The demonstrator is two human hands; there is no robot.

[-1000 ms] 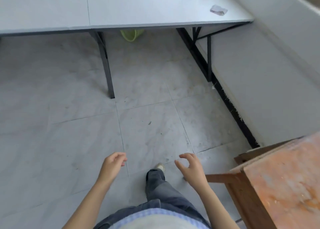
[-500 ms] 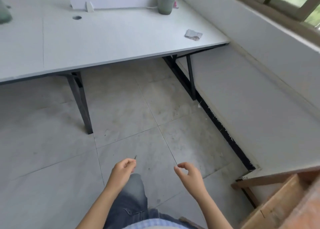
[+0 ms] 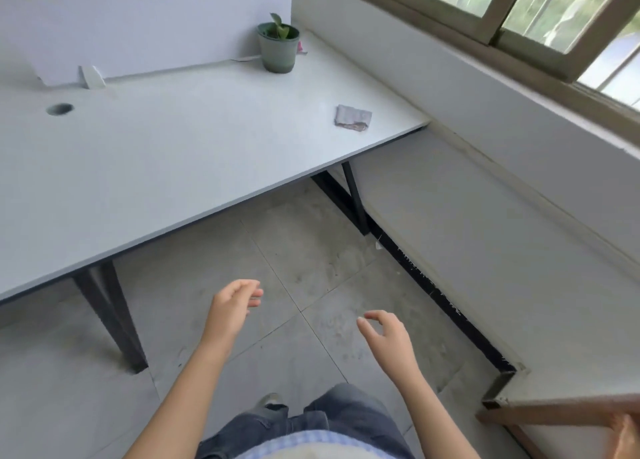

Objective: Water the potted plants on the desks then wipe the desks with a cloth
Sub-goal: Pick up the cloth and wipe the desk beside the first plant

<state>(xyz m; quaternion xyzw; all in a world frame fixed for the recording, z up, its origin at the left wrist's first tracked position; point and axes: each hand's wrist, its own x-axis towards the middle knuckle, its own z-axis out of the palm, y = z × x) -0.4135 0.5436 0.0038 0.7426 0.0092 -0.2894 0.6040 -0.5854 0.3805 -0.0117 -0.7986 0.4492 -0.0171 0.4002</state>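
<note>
A white desk [image 3: 180, 153] fills the upper left. At its far right corner stands a small green plant in a grey-green pot [image 3: 278, 48]. A folded grey cloth [image 3: 352, 118] lies near the desk's right front corner. My left hand [image 3: 231, 309] and my right hand [image 3: 388, 337] hang over the floor in front of the desk, well short of it. Both hold nothing, with their fingers loosely curled and apart.
A white partition [image 3: 138, 28] runs along the desk's back. A cable hole [image 3: 59, 109] sits at the left. Black desk legs [image 3: 114, 316] stand on the tiled floor. A low ledge [image 3: 485, 236] and windows [image 3: 519, 4] line the right wall. A wooden piece [image 3: 561, 412] juts in at bottom right.
The view has tilted up and come closer to the desk, so the potted plant, cloth and partition now show fully. Both hands stay empty in front of me.
</note>
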